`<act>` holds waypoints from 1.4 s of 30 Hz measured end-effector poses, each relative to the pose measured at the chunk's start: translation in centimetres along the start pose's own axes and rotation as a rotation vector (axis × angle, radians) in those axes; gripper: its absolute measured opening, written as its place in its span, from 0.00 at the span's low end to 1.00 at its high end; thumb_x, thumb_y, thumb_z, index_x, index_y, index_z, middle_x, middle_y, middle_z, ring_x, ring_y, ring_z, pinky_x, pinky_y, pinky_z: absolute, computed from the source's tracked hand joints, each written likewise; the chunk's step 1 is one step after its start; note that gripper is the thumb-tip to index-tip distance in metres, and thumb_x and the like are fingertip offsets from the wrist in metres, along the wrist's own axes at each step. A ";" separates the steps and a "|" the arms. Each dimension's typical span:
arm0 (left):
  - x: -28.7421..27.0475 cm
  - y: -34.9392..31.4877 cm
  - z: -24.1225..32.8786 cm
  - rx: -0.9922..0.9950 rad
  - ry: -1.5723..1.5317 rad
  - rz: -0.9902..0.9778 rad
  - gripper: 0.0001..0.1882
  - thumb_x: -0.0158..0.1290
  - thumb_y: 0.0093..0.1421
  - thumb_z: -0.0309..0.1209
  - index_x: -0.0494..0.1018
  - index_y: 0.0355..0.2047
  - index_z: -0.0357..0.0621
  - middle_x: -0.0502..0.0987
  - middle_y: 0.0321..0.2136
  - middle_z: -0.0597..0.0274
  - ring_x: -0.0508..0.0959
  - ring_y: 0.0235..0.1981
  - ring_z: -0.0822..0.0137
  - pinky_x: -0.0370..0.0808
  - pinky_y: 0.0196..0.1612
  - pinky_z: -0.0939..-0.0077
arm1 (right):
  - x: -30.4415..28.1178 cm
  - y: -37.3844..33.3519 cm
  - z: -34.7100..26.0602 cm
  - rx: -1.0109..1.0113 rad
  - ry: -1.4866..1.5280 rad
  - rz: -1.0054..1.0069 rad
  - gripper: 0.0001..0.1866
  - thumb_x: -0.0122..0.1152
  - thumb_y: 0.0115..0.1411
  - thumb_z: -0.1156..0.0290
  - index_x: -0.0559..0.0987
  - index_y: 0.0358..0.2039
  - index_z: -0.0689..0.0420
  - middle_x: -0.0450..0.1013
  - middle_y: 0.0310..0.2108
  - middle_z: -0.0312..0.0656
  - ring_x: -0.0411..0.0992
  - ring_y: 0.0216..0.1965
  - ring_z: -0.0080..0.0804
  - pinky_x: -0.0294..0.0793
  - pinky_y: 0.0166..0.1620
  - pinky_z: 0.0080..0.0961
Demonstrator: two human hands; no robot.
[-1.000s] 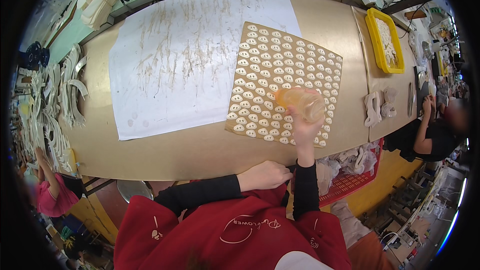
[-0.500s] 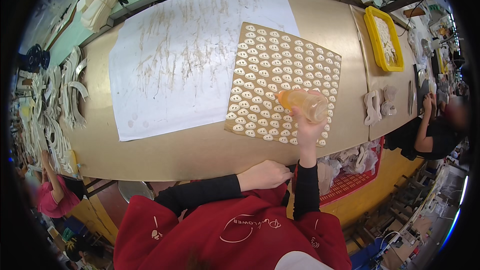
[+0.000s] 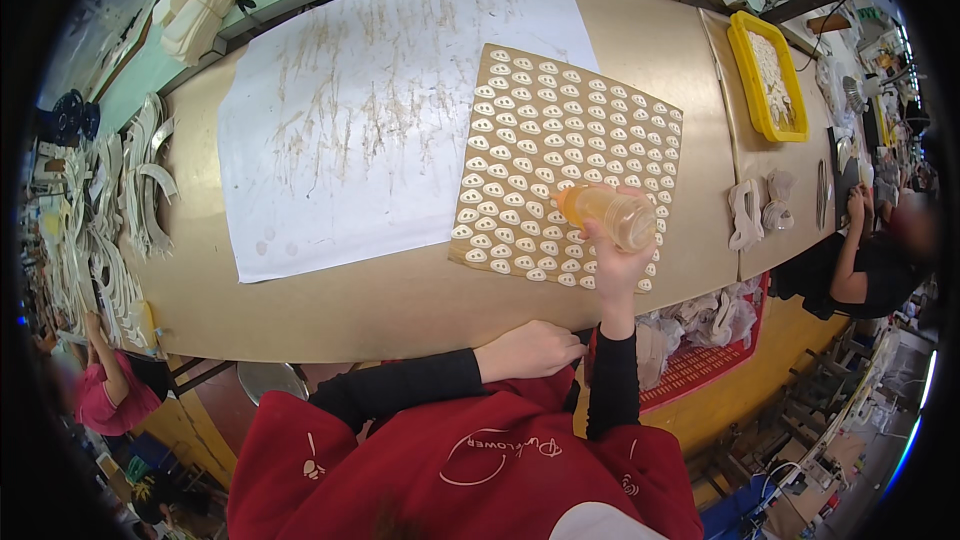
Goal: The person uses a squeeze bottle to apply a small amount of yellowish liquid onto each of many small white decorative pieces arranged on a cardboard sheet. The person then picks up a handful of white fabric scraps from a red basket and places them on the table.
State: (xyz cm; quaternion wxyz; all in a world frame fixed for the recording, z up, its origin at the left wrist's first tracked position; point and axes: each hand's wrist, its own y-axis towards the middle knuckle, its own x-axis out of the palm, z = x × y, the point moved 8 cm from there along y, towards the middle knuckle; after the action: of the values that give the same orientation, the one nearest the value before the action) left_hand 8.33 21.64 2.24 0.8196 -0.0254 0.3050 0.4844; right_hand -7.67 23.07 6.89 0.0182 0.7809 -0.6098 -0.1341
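Over the brown sheet (image 3: pixel 458 253) of white pieces (image 3: pixel 500 56), a tilted bottle (image 3: pixel 622 220)
The person's right hand (image 3: pixel 620 258) grasps it, orange tip (image 3: pixel 566 200) leftward; the left hand (image 3: pixel 530 350) lies by the table edge (image 3: pixel 350 352), its grip impossible to tell.

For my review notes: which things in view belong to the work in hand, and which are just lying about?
In use:
orange-tipped bottle, in the right hand
brown board beneath it
white pieces on that board

Apparently just lying about:
yellow tray
red basket
curved strips at left
stained white sheet, though its role is unclear
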 end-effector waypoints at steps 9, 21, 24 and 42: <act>0.2 0.0 -0.1 -0.004 -0.007 -0.005 0.10 0.50 0.60 0.30 0.76 0.38 0.41 0.78 0.28 0.60 0.80 0.30 0.60 0.78 0.34 0.66 | 0.0 -0.1 0.2 -0.008 -0.007 0.001 0.27 0.66 0.55 0.83 0.67 0.54 0.62 0.75 0.49 0.51 0.76 0.42 0.30 0.81 0.35 0.21; 0.4 -0.1 -0.1 -0.006 0.018 -0.030 0.09 0.50 0.60 0.30 0.76 0.38 0.42 0.78 0.27 0.60 0.80 0.30 0.60 0.78 0.34 0.66 | 0.5 -0.6 -0.3 -0.104 -0.012 -0.013 0.29 0.68 0.53 0.83 0.66 0.54 0.61 0.74 0.49 0.51 0.76 0.46 0.32 0.79 0.35 0.19; 0.1 0.0 0.0 -0.003 -0.003 -0.001 0.09 0.50 0.61 0.31 0.76 0.37 0.42 0.77 0.27 0.60 0.80 0.30 0.60 0.78 0.33 0.66 | 0.7 -0.6 -0.4 -0.064 0.042 0.005 0.29 0.72 0.51 0.81 0.68 0.52 0.63 0.75 0.47 0.49 0.75 0.47 0.32 0.77 0.47 0.26; -0.4 0.0 0.2 0.007 -0.014 0.056 0.06 0.50 0.59 0.30 0.74 0.31 0.43 0.77 0.26 0.60 0.79 0.28 0.60 0.77 0.32 0.65 | 0.9 -0.8 0.6 0.119 0.351 0.073 0.28 0.66 0.58 0.77 0.63 0.56 0.61 0.73 0.50 0.52 0.74 0.48 0.36 0.81 0.38 0.27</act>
State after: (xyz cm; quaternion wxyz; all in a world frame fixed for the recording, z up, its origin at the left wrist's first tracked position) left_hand 8.25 21.38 2.61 0.8080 -0.0106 0.3016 0.5061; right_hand -6.84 22.48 6.00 0.0830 0.7695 -0.6319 0.0413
